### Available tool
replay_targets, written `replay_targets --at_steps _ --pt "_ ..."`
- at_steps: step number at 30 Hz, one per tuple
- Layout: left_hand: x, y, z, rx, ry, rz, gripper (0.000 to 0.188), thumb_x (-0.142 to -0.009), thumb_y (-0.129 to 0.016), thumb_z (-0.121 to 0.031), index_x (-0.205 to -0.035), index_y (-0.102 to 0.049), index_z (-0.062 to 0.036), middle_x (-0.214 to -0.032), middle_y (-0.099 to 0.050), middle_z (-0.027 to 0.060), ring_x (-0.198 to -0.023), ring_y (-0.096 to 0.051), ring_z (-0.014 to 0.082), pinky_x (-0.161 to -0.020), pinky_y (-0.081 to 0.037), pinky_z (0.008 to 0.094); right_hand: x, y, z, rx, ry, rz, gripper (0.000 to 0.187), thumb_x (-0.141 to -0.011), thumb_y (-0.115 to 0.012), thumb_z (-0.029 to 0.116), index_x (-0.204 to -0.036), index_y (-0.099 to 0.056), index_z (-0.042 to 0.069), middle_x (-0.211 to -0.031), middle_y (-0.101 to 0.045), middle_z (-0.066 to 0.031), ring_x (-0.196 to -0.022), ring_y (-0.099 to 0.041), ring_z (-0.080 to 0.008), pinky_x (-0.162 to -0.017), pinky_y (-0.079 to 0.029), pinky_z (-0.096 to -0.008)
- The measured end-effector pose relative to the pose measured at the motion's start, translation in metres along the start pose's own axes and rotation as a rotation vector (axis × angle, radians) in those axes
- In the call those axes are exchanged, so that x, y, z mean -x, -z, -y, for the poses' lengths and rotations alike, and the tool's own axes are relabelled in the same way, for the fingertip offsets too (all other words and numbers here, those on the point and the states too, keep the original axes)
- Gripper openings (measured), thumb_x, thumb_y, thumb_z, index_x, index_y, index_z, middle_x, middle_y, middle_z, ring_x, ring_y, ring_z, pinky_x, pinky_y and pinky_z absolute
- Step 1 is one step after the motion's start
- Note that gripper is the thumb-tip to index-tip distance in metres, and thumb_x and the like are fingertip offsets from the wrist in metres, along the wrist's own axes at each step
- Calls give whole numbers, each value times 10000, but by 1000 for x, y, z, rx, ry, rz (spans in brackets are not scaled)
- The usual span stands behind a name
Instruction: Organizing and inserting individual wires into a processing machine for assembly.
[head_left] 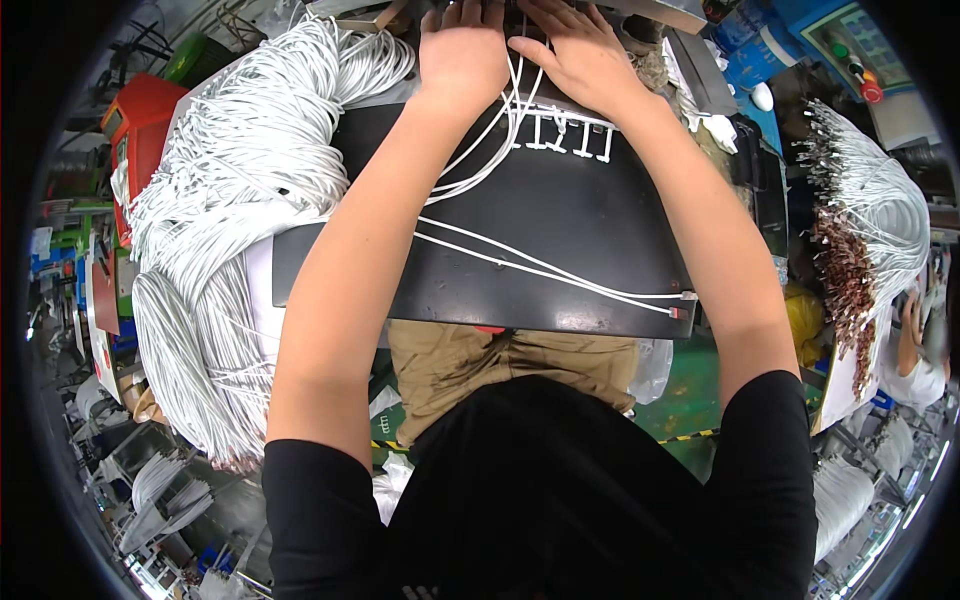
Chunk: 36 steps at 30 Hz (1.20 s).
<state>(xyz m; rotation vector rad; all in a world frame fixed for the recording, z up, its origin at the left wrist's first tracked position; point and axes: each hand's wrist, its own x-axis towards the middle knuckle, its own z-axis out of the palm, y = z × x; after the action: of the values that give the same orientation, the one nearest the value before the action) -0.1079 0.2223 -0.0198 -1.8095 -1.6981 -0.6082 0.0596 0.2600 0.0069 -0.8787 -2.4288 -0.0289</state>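
Observation:
My left hand (pixel 462 55) reaches to the top edge of the view, palm down. Its fingers point away from me and their tips are cut off, so any grip is hidden. Beside it lies my right hand (pixel 580 55), fingers stretched forward and thumb held apart toward the left hand. Thin white cables (pixel 505 130) run from between the hands and curve down to the left under my left forearm. Two white cable ends (pixel 590 283), one with a small red tip, stretch across the black tabletop (pixel 560 225) toward its right edge.
A large heap of white cables (pixel 250 120) covers the left side, next to a red machine (pixel 145 120). Small white T-shaped fittings (pixel 560 140) stand in a row near my right hand. Another cable bundle (pixel 875 200) lies far right, near a blue machine (pixel 800 30).

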Motion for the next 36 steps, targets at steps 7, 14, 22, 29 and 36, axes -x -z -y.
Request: replay_targets --at_steps 7,14,22,29,36 --pt "7 -5 5 11 48 -36 451 -835 -583 -214 -1248 -607 -35 -1213 -627 150 -1183 -576 303 -1014 -410 516 4 -11 26 122 -58 -142 495 -974 -523 372 -1275 -612 -10 -1297 -621 -177 -1256 -538 -332 -1127 -338 -461" --pt "7 -3 -1 -10 31 -51 446 -853 -557 -204 -1261 -607 -31 -1251 -622 140 -1204 -570 287 -1043 -384 526 0 -11 11 32 -36 -135 418 -945 -548 292 -1249 -626 14 -1244 -646 -178 -1183 -580 -313 -1102 -364 -443" --pt "3 5 -11 6 30 -48 464 -879 -521 -187 -1303 -586 -10 -1315 -605 174 -1271 -541 298 -1130 -314 519 19 -29 -8 317 -67 -194 319 -924 -617 267 -1148 -688 50 -995 -707 -152 -969 -659 -345 -928 -504 -415" --pt "66 72 1 575 106 -183 346 -951 -600 -186 -1254 -578 -21 -1290 -560 229 -1159 -536 397 -989 -452 435 71 49 28 -395 -259 -193 352 -946 -649 270 -1232 -661 65 -1038 -654 -166 -912 -642 -306 -827 -514 -353" --pt "308 203 2 2056 1202 776 318 -1042 -527 -258 -906 -630 10 -868 -684 122 -755 -671 190 -650 -528 267 359 99 13 -180 -859 -484 256 -996 -477 64 -750 -530 13 -682 -523 -25 -624 -476 -105 -561 -391 -270"
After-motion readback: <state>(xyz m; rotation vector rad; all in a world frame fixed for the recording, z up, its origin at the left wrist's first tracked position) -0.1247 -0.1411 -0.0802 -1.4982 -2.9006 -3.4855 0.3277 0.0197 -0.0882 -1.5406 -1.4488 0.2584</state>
